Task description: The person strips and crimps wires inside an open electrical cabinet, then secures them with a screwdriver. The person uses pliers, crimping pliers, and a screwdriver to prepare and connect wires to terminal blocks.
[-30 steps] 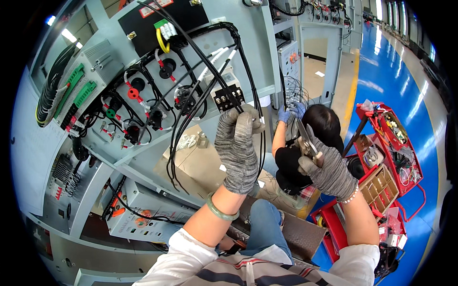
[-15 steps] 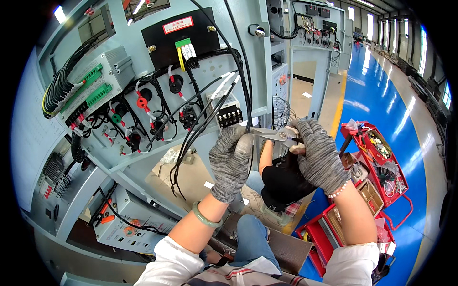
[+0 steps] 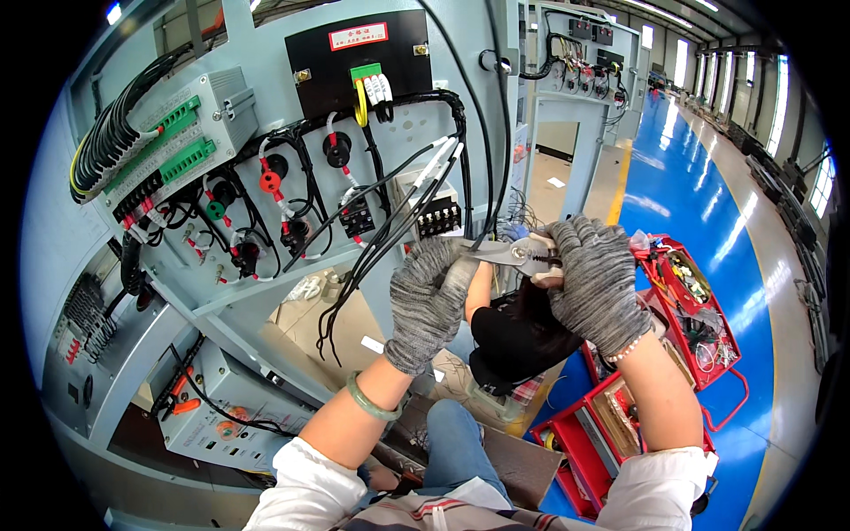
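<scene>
In front of the grey cabinet, my left hand (image 3: 427, 305), in a grey knit glove, is closed on black wires (image 3: 476, 199) that hang from above. My gloved right hand (image 3: 598, 288) grips the handles of a pair of wire strippers (image 3: 529, 253). Their silver jaws point left and reach the wires just at my left fingertips. Whether the blades are biting into a wire cannot be seen. Left of my left hand, a bundle of loose black wires with white sleeves (image 3: 428, 170) droops down. Behind it sits a black terminal block (image 3: 439, 218).
A co-worker in black (image 3: 518, 336) crouches just below my hands. The cabinet panel (image 3: 257, 119) carries a green-connector module (image 3: 181, 133) and wired switches. Red tool cases (image 3: 580, 442) stand open at the lower right, beside a blue floor lane (image 3: 677, 195).
The view has shifted a little, so the panel appears farther right. The strippers have turned slightly, showing more of their pivot and spring. Both hands keep their grip.
</scene>
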Action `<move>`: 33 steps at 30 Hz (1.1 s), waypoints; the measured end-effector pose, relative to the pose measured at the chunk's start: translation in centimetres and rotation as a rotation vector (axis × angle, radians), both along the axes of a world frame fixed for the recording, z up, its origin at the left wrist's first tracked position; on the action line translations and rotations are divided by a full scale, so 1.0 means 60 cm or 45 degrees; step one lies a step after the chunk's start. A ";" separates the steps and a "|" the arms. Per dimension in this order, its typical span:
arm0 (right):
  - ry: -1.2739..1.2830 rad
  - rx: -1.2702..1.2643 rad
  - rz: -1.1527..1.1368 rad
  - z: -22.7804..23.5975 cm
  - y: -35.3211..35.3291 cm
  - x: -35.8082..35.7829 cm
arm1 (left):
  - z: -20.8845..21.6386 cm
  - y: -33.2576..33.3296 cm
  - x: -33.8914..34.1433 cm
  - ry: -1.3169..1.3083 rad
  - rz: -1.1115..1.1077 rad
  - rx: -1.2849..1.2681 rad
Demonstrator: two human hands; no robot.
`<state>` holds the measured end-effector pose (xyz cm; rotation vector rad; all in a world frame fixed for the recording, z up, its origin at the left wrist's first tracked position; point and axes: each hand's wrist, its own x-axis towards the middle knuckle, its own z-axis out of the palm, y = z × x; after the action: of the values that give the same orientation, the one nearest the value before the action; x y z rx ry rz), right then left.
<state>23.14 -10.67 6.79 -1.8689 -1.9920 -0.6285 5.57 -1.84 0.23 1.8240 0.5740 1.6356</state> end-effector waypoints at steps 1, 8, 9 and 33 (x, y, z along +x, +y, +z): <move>-0.023 0.062 0.025 0.001 -0.001 0.003 | -0.004 0.002 0.000 0.014 0.020 0.016; 0.044 -0.029 0.072 0.013 0.002 0.016 | -0.012 0.009 -0.001 0.119 0.026 0.124; 0.012 -0.057 0.067 0.023 0.003 0.017 | -0.017 0.006 0.003 0.046 -0.037 -0.063; 0.005 -0.206 0.296 0.033 -0.036 0.015 | -0.034 -0.004 0.023 -0.263 -0.160 -0.324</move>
<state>24.01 -12.81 8.74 -1.6855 -2.2729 -0.4083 6.93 -2.08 -1.79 1.4589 0.5369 1.5646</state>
